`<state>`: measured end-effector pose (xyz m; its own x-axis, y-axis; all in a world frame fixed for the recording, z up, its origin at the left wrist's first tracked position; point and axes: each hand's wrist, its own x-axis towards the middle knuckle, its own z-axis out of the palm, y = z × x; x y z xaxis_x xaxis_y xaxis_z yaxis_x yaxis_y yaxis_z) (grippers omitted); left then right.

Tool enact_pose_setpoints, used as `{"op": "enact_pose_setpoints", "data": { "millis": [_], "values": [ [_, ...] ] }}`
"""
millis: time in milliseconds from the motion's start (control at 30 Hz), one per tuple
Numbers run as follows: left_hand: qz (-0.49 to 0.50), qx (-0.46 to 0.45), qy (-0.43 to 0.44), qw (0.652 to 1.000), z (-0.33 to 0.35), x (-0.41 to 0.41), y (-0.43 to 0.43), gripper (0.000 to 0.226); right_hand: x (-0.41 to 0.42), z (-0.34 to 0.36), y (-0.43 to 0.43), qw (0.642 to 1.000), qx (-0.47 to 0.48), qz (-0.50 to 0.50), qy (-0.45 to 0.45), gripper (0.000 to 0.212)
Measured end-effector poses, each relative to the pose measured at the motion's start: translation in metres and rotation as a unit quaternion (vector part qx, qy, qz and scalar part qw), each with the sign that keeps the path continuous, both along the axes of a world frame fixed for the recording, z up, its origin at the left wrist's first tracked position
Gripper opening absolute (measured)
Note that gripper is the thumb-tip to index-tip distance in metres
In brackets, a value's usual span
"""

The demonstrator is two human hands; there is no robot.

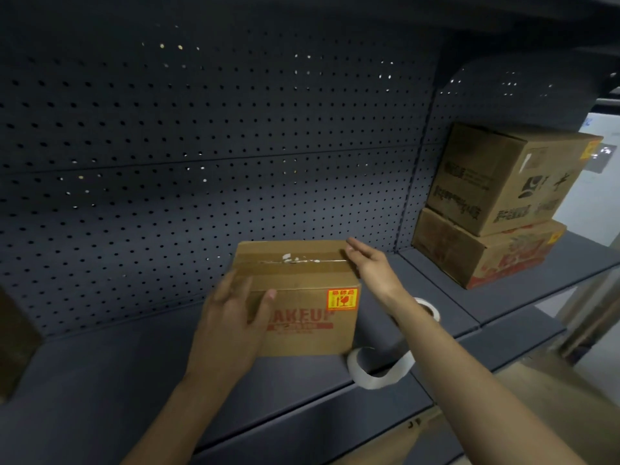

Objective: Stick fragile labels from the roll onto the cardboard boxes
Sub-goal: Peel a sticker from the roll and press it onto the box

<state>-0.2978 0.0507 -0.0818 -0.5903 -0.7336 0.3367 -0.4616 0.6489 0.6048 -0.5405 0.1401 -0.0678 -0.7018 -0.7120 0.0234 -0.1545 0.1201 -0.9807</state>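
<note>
A small cardboard box (pixel 302 317) with red lettering stands on the dark shelf (pixel 117 370). An orange fragile label (pixel 342 299) is stuck at the top right of its front face. My left hand (pixel 231 317) grips the box's left front corner, thumb across the front. With its fingers straight, my right hand (pixel 369 263) rests against the box's right top edge. The label roll (pixel 431 308) lies behind my right wrist, and its white backing strip (pixel 379 369) curls forward along the shelf.
Two larger cardboard boxes are stacked at the right: the upper box (pixel 510 182) and the lower box (pixel 483 256), each with an orange label near its top right corner. A perforated back panel (pixel 201 146) closes the shelf. A brown object (pixel 13 330) sits at the far left.
</note>
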Motion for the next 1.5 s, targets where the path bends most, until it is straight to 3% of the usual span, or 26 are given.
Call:
{"op": "enact_pose_setpoints", "data": {
  "millis": [133, 233, 367, 500, 733, 933, 1100, 1233, 1400, 1500],
  "values": [
    [0.016, -0.033, -0.027, 0.999, 0.003, 0.003, -0.008, 0.058, 0.002, -0.005, 0.005, 0.999, -0.016, -0.014, 0.025, 0.041],
    [0.013, -0.079, -0.096, 0.992, 0.007, 0.002, -0.027, 0.080, 0.013, -0.010, 0.016, 0.998, -0.011, -0.041, 0.050, 0.040],
    [0.053, -0.012, -0.121, 0.991, 0.025, -0.015, -0.040, 0.075, 0.043, -0.018, 0.033, 0.995, 0.017, -0.041, 0.090, 0.059],
    [0.033, 0.002, -0.143, 0.989, 0.033, -0.035, -0.047, 0.068, 0.073, -0.019, 0.043, 0.990, 0.029, -0.065, 0.119, 0.052],
    [0.022, 0.068, -0.065, 0.995, 0.024, -0.034, -0.052, 0.071, 0.067, -0.015, 0.045, 0.991, 0.029, -0.061, 0.112, 0.051],
    [0.019, 0.103, 0.009, 0.994, 0.023, -0.020, -0.019, 0.086, 0.039, 0.008, 0.023, 0.999, -0.014, -0.025, 0.040, 0.011],
    [-0.023, 0.162, 0.012, 0.986, 0.019, -0.023, 0.003, 0.044, 0.033, 0.016, 0.008, 0.998, 0.039, 0.037, 0.027, 0.026],
    [-0.032, 0.182, 0.024, 0.983, 0.016, -0.024, -0.004, 0.076, 0.041, 0.012, 0.012, 0.997, 0.037, 0.049, 0.047, 0.025],
    [-0.029, 0.184, 0.035, 0.982, 0.025, -0.033, -0.023, 0.064, 0.063, 0.002, 0.026, 0.997, 0.018, 0.044, 0.066, 0.015],
    [-0.066, 0.173, 0.000, 0.983, 0.034, -0.035, -0.040, 0.066, 0.079, -0.007, 0.032, 0.989, 0.028, 0.044, 0.135, 0.036]
  ]
}}
